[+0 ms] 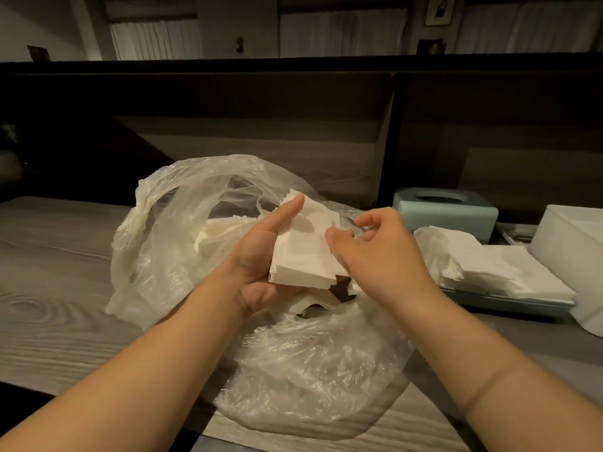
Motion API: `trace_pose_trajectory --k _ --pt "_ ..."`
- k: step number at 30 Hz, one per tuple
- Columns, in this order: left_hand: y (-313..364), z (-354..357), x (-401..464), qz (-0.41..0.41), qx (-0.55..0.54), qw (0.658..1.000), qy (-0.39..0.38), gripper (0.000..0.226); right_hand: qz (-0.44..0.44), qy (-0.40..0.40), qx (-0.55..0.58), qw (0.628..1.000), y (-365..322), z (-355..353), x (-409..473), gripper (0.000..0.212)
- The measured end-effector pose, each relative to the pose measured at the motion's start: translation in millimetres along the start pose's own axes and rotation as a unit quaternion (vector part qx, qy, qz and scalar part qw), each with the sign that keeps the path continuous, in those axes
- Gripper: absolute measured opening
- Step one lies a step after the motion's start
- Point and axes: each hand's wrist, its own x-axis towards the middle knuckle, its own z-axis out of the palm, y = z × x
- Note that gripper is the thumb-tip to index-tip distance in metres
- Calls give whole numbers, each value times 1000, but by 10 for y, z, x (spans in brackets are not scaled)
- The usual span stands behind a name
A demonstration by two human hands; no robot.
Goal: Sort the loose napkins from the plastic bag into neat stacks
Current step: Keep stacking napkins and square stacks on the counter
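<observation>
Plastic bag (310, 353): under both wrists.
Left hand (261, 256): cradling napkin stack (303, 252), long axis pointing away.
Right hand (375, 249): touching stack's right edge, fingers loosely curled.

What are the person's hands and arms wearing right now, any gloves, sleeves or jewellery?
Nothing shows on either. The left hand and right hand are bare, with no gloves or rings visible. Both forearms are uncovered to the frame edge, with no sleeves, watch or bracelet.

White napkins (303, 252) against a clear, crinkled plastic bag (313, 363) — the table (55, 288) grey with wood-grain streaks, the tissue box (447, 213) pale blue-green.
</observation>
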Motion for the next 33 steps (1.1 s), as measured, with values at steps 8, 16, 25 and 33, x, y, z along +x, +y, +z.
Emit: trace_pose_trajectory --k 8,16,25,33 --pt "-9 8 -4 -1 89 996 -3 69 -74 -45 -91 992 -1 16 -64 37" --pt "-45 18 -5 28 138 990 -21 73 28 -111 68 991 -60 -32 -59 26" --pt "0 24 -13 7 46 999 -8 64 38 -91 106 989 -28 -100 53 17" --pt "-19 51 -53 -9 59 997 -39 58 74 -92 155 981 -38 -62 8 22"
